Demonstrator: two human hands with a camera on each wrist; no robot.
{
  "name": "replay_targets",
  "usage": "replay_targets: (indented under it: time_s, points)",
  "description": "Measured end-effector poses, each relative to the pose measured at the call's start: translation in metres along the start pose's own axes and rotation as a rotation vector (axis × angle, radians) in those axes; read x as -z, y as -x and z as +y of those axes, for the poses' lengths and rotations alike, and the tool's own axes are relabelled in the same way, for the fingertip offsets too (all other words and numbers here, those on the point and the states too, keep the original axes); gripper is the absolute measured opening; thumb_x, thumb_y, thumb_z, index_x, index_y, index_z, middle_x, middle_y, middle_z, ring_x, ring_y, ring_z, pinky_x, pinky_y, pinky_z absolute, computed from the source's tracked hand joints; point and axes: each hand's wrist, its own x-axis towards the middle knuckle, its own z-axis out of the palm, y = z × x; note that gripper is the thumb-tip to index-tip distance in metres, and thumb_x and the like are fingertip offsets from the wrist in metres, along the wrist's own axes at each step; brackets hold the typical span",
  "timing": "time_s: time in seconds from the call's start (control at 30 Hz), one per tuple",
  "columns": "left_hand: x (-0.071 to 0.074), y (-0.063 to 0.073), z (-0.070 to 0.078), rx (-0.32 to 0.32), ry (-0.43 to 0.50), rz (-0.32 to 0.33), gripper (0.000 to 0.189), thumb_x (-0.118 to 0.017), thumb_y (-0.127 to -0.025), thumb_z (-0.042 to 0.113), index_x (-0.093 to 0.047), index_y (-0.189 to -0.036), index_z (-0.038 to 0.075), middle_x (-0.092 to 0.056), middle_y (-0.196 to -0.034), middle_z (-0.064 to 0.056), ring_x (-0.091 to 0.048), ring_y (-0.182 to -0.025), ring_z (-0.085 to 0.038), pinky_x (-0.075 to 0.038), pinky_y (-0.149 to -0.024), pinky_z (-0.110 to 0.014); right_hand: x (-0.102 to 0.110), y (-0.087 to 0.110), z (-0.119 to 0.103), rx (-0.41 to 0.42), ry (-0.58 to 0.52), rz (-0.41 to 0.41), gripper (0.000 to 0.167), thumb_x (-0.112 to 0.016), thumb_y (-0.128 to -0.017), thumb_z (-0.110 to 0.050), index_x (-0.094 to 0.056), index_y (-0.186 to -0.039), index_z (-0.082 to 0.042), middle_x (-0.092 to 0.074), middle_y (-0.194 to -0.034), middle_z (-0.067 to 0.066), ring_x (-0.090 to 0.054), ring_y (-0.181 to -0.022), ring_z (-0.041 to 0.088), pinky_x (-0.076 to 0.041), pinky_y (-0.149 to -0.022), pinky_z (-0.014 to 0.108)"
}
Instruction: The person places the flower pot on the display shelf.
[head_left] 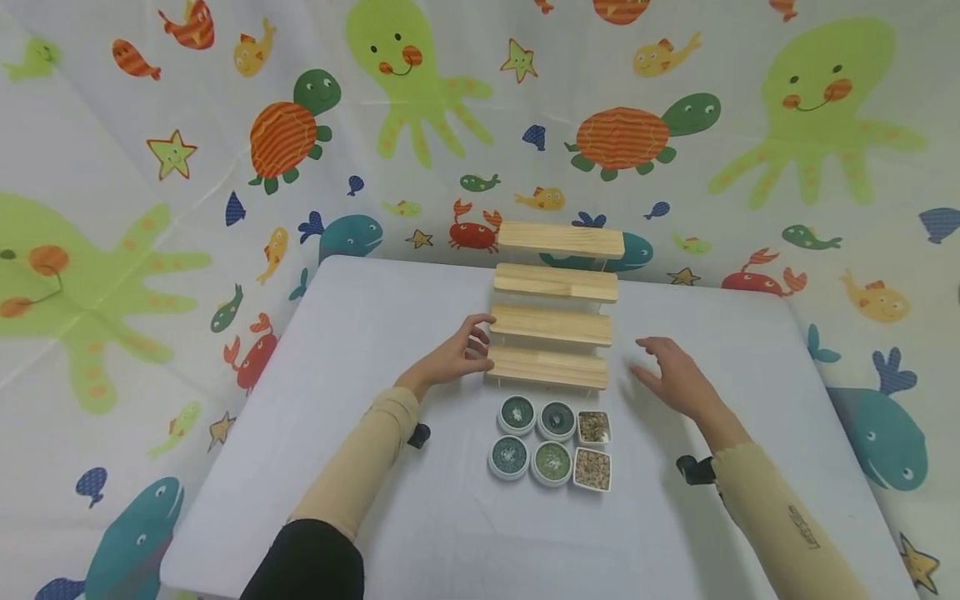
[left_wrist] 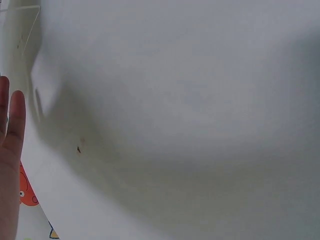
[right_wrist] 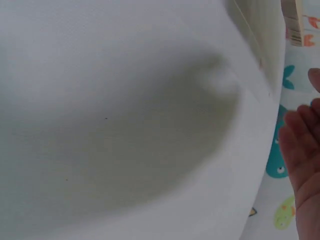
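A stepped wooden rack (head_left: 551,325) with several pale slats on clear supports stands at the back of the white table. At the left ends of its two lower slats is my left hand (head_left: 452,354), its fingertips at or very near the wood. My right hand (head_left: 675,379) is held off the rack's right side, thumb and fingers apart, with nothing in it. In the left wrist view, straight fingers (left_wrist: 16,117) show at the left edge. The right wrist view catches the right hand (right_wrist: 305,165) with relaxed fingers, beside the table edge.
In front of the rack sit several round white-rimmed tubs (head_left: 552,463) with green or dark green contents. Two square containers (head_left: 592,469) with speckled tan contents stand to their right. A cloth (head_left: 450,100) printed with sea animals hangs behind the white table (head_left: 420,542).
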Motion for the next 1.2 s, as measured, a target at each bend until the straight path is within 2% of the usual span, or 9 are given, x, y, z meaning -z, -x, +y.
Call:
replay_targets:
  time_s: [0.1, 0.17, 0.3, 0.47, 0.67, 0.8, 0.97, 1.1, 1.2]
  points:
    - [-0.001, -0.001, -0.001, -0.017, -0.001, -0.004, 0.079, -0.071, -0.088, 0.011, -0.02, -0.147, 0.025, -0.046, -0.122, -0.018, -0.057, -0.109, -0.027, -0.048, -0.092, -0.038, -0.005, 0.011, 0.004, 0.023, -0.119, -0.042, 0.044, -0.066, -0.093, -0.013, -0.052, -0.131, 0.005, -0.055, -0.127, 0.024, -0.056, -0.114, 0.04, -0.046, -0.093, 0.053]
    - [-0.002, -0.001, -0.002, -0.03, 0.0, -0.005, 0.079, -0.071, -0.088, 0.012, -0.019, -0.147, 0.024, -0.046, -0.122, -0.018, -0.058, -0.109, -0.028, -0.048, -0.092, -0.039, -0.009, 0.018, 0.007, 0.045, -0.2, -0.075, 0.042, -0.068, -0.093, -0.013, -0.055, -0.129, 0.004, -0.059, -0.125, 0.021, -0.058, -0.113, 0.037, -0.048, -0.093, 0.05]
    - [-0.004, -0.001, -0.004, -0.048, 0.003, -0.002, 0.081, -0.071, -0.088, 0.012, -0.018, -0.148, 0.024, -0.046, -0.121, -0.018, -0.058, -0.107, -0.029, -0.049, -0.091, -0.039, -0.019, 0.028, 0.011, 0.088, -0.338, -0.147, 0.041, -0.069, -0.092, -0.015, -0.057, -0.128, 0.001, -0.059, -0.126, 0.017, -0.058, -0.115, 0.035, -0.048, -0.094, 0.047]
    - [-0.004, -0.003, -0.006, -0.056, -0.018, -0.001, 0.082, -0.071, -0.088, 0.013, -0.017, -0.149, 0.025, -0.047, -0.119, -0.015, -0.058, -0.104, -0.025, -0.049, -0.089, -0.036, -0.029, 0.035, 0.013, 0.096, -0.444, -0.202, 0.047, -0.072, -0.09, -0.018, -0.056, -0.131, -0.003, -0.057, -0.13, 0.014, -0.054, -0.12, 0.032, -0.043, -0.099, 0.046]
    - [-0.002, -0.006, -0.007, -0.094, -0.051, -0.003, 0.082, -0.073, -0.088, 0.014, -0.021, -0.151, 0.022, -0.047, -0.092, -0.007, -0.047, -0.08, -0.017, -0.042, -0.072, -0.027, -0.038, 0.041, 0.014, 0.096, -0.518, -0.23, 0.05, -0.074, -0.088, -0.02, -0.056, -0.132, -0.003, -0.056, -0.132, 0.012, -0.052, -0.123, 0.031, -0.04, -0.103, 0.043]
    - [-0.001, -0.007, -0.006, -0.096, 0.031, -0.014, 0.081, -0.073, -0.088, 0.011, -0.025, -0.152, 0.022, -0.039, -0.074, -0.001, -0.036, -0.066, -0.012, -0.033, -0.063, -0.026, -0.042, 0.042, 0.016, 0.112, -0.522, -0.227, 0.048, -0.073, -0.089, -0.02, -0.056, -0.131, -0.003, -0.057, -0.131, 0.013, -0.053, -0.121, 0.032, -0.041, -0.102, 0.043]
    - [-0.002, -0.008, -0.007, -0.084, 0.139, -0.008, 0.08, -0.073, -0.087, 0.006, -0.027, -0.152, 0.021, -0.035, -0.068, 0.002, -0.032, -0.06, -0.009, -0.03, -0.06, -0.025, -0.045, 0.042, 0.017, 0.122, -0.497, -0.226, 0.046, -0.07, -0.091, -0.013, -0.054, -0.131, 0.001, -0.057, -0.13, 0.017, -0.054, -0.12, 0.035, -0.043, -0.1, 0.043]
    - [-0.003, -0.008, -0.007, -0.087, 0.16, 0.018, 0.077, -0.072, -0.088, 0.003, -0.03, -0.151, 0.016, -0.033, -0.066, 0.002, -0.03, -0.058, -0.008, -0.03, -0.058, -0.024, -0.05, 0.041, 0.019, 0.137, -0.535, -0.228, 0.049, -0.071, -0.089, -0.006, -0.052, -0.132, 0.005, -0.055, -0.131, 0.022, -0.053, -0.12, 0.039, -0.043, -0.1, 0.041]
    - [-0.002, -0.006, 0.0, -0.102, 0.187, 0.003, 0.074, -0.069, -0.088, -0.001, -0.031, -0.15, 0.01, -0.032, -0.065, 0.001, -0.03, -0.057, -0.008, -0.03, -0.057, -0.024, -0.053, 0.039, 0.021, 0.137, -0.568, -0.247, 0.053, -0.074, -0.086, -0.008, -0.052, -0.133, 0.003, -0.055, -0.132, 0.02, -0.053, -0.121, 0.036, -0.043, -0.101, 0.036]
